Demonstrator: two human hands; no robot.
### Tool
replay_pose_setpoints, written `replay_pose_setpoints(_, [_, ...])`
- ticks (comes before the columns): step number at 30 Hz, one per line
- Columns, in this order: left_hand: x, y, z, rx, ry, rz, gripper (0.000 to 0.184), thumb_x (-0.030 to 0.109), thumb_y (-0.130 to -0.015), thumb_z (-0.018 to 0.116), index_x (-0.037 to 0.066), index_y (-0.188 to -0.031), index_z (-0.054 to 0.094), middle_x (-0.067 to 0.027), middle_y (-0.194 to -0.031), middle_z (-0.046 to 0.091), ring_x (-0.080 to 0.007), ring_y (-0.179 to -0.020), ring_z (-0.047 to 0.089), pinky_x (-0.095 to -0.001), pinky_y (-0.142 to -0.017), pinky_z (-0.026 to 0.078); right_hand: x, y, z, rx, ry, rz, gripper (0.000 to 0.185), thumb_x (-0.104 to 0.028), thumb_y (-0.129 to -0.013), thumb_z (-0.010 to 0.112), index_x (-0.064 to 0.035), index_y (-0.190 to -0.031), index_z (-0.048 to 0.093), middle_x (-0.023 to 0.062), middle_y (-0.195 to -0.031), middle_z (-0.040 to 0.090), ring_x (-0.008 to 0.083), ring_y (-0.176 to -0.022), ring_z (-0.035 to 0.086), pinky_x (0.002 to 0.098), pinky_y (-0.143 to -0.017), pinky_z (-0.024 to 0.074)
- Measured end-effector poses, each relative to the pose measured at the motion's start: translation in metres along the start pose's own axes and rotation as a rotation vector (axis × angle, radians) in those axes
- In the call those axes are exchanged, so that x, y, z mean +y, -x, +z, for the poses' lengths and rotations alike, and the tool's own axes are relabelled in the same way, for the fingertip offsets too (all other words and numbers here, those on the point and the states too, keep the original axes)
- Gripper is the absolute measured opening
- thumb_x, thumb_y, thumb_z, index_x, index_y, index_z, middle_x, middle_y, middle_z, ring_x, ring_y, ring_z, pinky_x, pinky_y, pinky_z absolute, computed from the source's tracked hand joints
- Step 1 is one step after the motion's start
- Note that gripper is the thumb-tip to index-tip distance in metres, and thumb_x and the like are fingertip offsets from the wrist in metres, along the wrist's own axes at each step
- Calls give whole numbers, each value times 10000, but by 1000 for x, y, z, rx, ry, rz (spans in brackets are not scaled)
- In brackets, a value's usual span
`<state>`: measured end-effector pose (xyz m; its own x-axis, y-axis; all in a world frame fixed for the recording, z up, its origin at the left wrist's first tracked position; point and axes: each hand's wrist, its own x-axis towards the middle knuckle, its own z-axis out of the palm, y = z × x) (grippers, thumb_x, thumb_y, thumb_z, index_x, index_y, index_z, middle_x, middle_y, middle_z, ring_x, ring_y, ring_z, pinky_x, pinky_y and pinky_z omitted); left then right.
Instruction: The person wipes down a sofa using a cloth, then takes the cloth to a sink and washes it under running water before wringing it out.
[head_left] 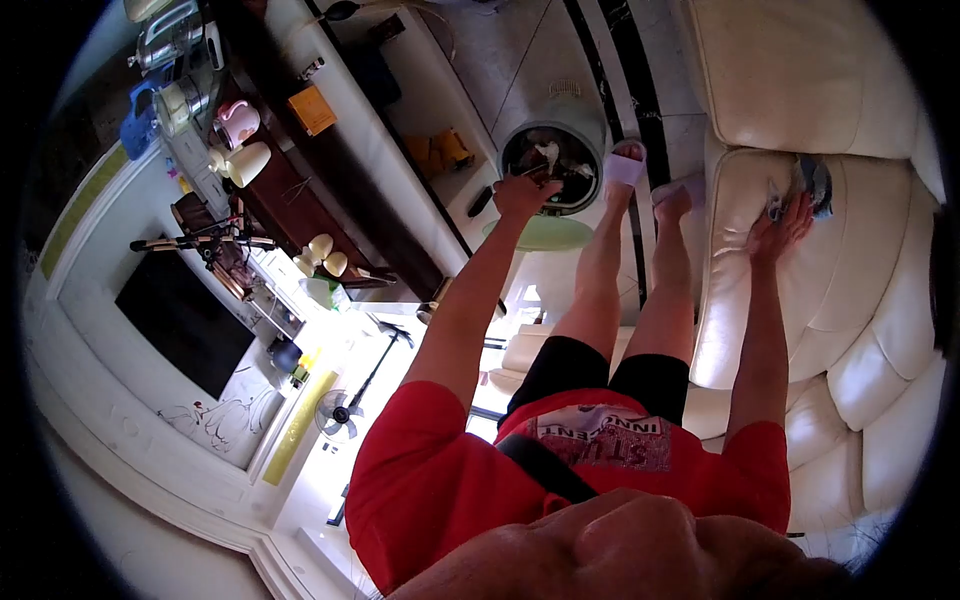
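Observation:
At the round grey bin [583, 120], my left hand [525, 197] reaches over the near rim with bent fingers closed together; what they hold is too small to make out. Mixed waste [560, 165] fills the bin's dark opening. A pale green round lid [545, 234] lies just below that hand. On the cream leather sofa seat [830, 270], my right hand [782, 232] is closed on a bunched blue-grey cloth [817, 186], pressed against the leather. Part of the cloth is hidden by the fingers.
My feet in lilac slippers [626, 165] stand between bin and sofa. A dark wooden table [290, 190] on the left bears a pink pitcher [238, 122], cups and an orange box [312, 110]. Beyond are a standing fan [341, 413] and a wall television [185, 322].

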<state>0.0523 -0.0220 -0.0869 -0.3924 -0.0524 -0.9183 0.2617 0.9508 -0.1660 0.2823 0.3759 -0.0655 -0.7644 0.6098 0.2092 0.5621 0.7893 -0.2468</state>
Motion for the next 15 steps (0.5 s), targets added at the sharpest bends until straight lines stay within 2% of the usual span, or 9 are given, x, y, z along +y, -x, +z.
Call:
replay_pose_setpoints(1, [1, 6, -1, 36, -58, -11, 747, 559, -679, 664, 185, -1289, 450, -180, -1051, 588, -361, -987, 555, -451, -807, 475, 2, 1, 2, 14, -10, -11, 593, -410, -885, 378, -53, -1357, 340, 163, -1395, 355, 359, -1274, 322, 534, -1047, 203])
replay_pose_setpoints(3, [-1, 15, -1, 299, 50, 90, 608, 563, -735, 609, 139, -1167, 558, -134, -1060, 596, -316, -920, 590, -475, -748, 497, 3, 4, 2, 28, -24, -12, 602, -411, -881, 384, -56, -1364, 330, 166, -1399, 349, 361, -1275, 318, 534, -1049, 199])
replay_pose_setpoints(5, [-7, 14, -5, 379, 11, 150, 589, 559, -748, 601, 132, -1153, 565, -138, -1061, 592, -312, -934, 588, -469, -748, 498, 4, 4, 2, -34, -31, 38, 636, -502, -908, 315, -71, -1376, 318, 136, -1414, 338, 336, -1299, 289, 503, -1061, 174])
replay_pose_setpoints(6, [-11, 11, -6, 452, -18, 213, 571, 555, -762, 593, 126, -1139, 573, -142, -1063, 588, -309, -948, 585, -462, -747, 499, 4, 5, 3, -29, -36, 48, 636, -502, -908, 315, -71, -1376, 318, 136, -1414, 338, 336, -1299, 289, 503, -1061, 174])
replay_pose_setpoints(7, [-13, 8, -8, 458, -29, 219, 571, 555, -762, 593, 126, -1139, 573, -142, -1063, 588, -309, -948, 585, -462, -747, 499, 6, 6, 3, -7, -38, 35, 626, -492, -906, 323, -83, -1380, 317, 129, -1417, 337, 334, -1301, 289, 499, -1060, 178])
replay_pose_setpoints(10, [-15, 10, -26, 282, -21, 239, 561, 562, -809, 532, 83, -1093, 597, -167, -1002, 610, -318, -921, 597, -453, -751, 498, 7, 7, 7, -3, -13, 63, 604, -455, -898, 351, -103, -1387, 312, 116, -1420, 337, 330, -1299, 294, 496, -1060, 186])
replay_pose_setpoints(12, [-7, 11, -36, 367, -55, 114, 474, 545, -779, 574, 90, -869, 674, -136, -832, 657, -338, -804, 628, -453, -696, 497, 6, 6, 10, -18, 22, 110, 594, -427, -892, 371, -111, -1391, 308, 110, -1422, 337, 329, -1294, 300, 496, -1060, 188])
replay_pose_setpoints(13, [-3, 12, -39, 370, -71, 125, 474, 545, -779, 574, 90, -869, 674, -136, -832, 657, -338, -804, 628, -453, -696, 497, 6, 7, 7, -12, 3, 88, 599, -399, -876, 399, -109, -1392, 304, 109, -1423, 336, 326, -1294, 301, 498, -1062, 187])
replay_pose_setpoints(15, [5, 9, -44, 283, -27, -96, 539, 566, -820, 505, 58, -737, 665, -151, -804, 657, -364, -772, 628, -469, -690, 489, 3, 5, 4, -1, -54, 65, 644, -341, -817, 474, -100, -1390, 305, 108, -1428, 326, 317, -1292, 310, 494, -1068, 193])
